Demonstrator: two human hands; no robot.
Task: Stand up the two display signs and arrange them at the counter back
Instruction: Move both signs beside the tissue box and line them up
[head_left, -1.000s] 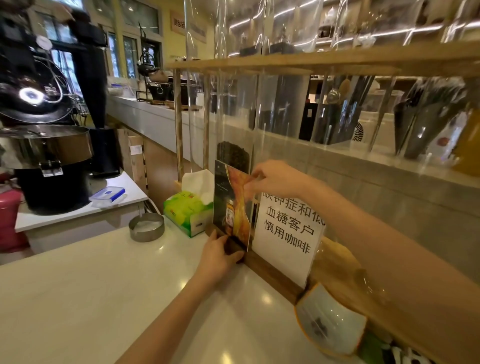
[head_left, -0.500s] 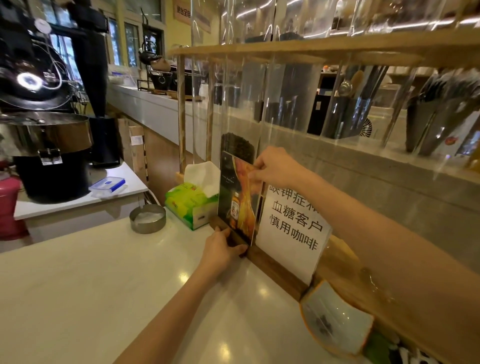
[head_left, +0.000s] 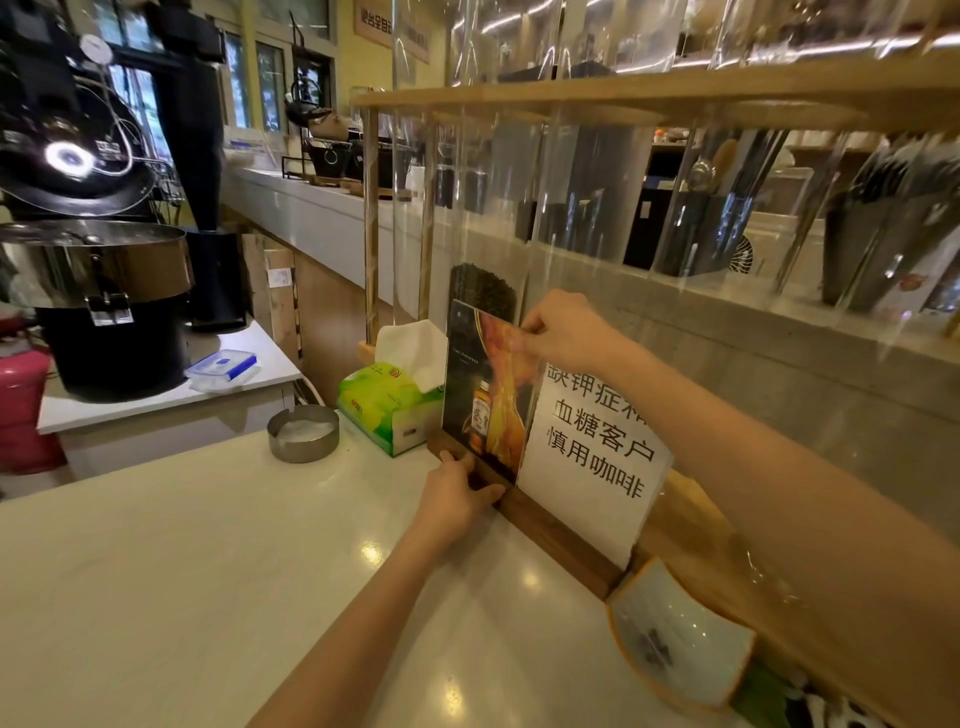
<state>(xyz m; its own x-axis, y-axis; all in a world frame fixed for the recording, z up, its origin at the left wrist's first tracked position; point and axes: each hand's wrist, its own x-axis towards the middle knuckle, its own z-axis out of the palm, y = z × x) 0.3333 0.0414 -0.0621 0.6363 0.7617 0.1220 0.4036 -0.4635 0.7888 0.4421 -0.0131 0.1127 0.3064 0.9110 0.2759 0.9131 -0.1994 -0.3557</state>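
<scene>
Two display signs stand upright side by side at the back of the white counter (head_left: 182, 571). The left one, a dark sign with an orange bottle picture (head_left: 485, 395), sits in a dark wooden base. My left hand (head_left: 457, 493) grips that base at its front. My right hand (head_left: 561, 332) pinches the picture sign's top right corner. To its right stands the white sign with black Chinese characters (head_left: 597, 447) in its own wooden base (head_left: 561, 540), touching or nearly touching the picture sign. My right forearm crosses above the white sign.
A green tissue box (head_left: 387, 405) and a round metal ashtray (head_left: 303, 431) sit left of the signs. A tilted ceramic dish (head_left: 675, 639) lies to their right. Clear tubes in a wooden rack (head_left: 623, 93) rise behind. A black roaster (head_left: 93, 270) stands far left.
Both hands keep their hold on the picture sign, which has stayed upright in place. The view has shifted slightly downward and closer; nothing else has visibly moved.
</scene>
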